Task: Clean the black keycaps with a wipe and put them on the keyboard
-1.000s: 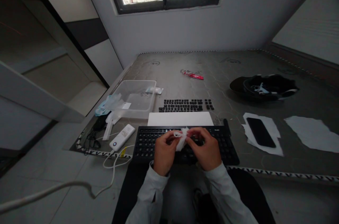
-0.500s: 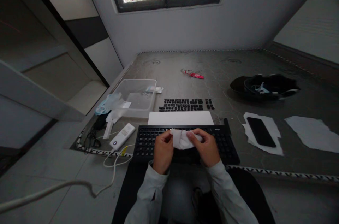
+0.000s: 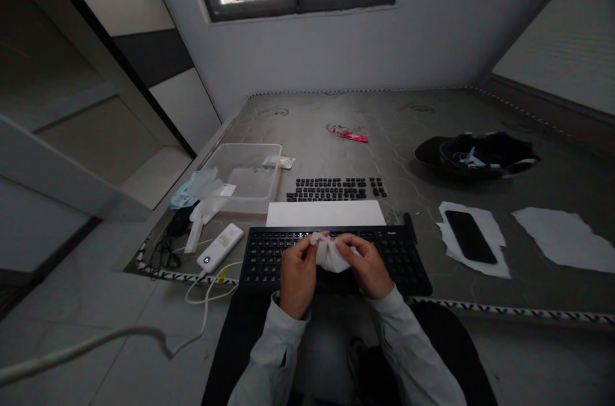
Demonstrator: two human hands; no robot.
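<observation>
A crumpled white tissue (image 3: 331, 256) is held between my two hands, above the front half of a black keyboard base (image 3: 262, 259). My left hand (image 3: 298, 271) pinches the tissue's left edge between thumb and fingers. From the other side, my right hand (image 3: 368, 265) grips it with the thumb on top. Whether anything is wrapped inside the tissue cannot be seen. Behind the keyboard base lies a white sheet (image 3: 327, 213), and beyond that several rows of loose black keycaps (image 3: 331, 189). My hands and the tissue hide the middle of the base.
At the left stand a clear plastic box (image 3: 240, 201), a white power strip (image 3: 221, 248) with its cable, and plastic bags (image 3: 196, 191). On the right are a phone (image 3: 471, 236) on paper, another paper sheet (image 3: 567, 236) and a black cap (image 3: 480, 156). A red packet (image 3: 350, 134) lies farther back.
My hands have drawn closer together, and the tissue between them is bunched up more tightly. The whole view has shifted slightly; the things on the table stay in place.
</observation>
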